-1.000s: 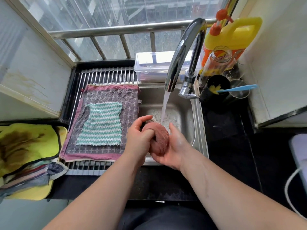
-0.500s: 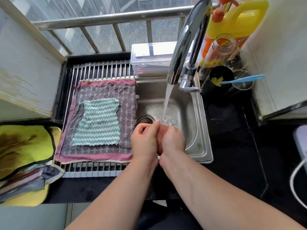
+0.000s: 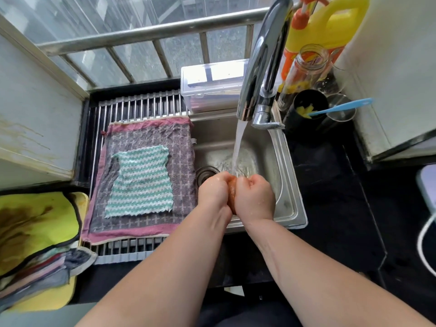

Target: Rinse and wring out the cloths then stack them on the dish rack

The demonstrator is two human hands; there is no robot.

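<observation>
Curled tight round red cloth (image 3: 232,197): left hand (image 3: 215,192), right hand (image 3: 255,198), pressed together (only a sliver of cloth showing). Held under stream (image 3: 238,142), over sink (image 3: 291,208). On rack (image 3: 141,105): striped cloth (image 3: 141,180) atop grey cloth (image 3: 151,135).

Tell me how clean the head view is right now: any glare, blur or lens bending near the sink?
Head view: daylit and mostly sharp; glare whitens the clear box lid and streaks the faucet; wide-angle bending bows the window rail; the water stream smears where it hits the left hand and right hand, whose grip hides most of the reddish cloth.
</observation>
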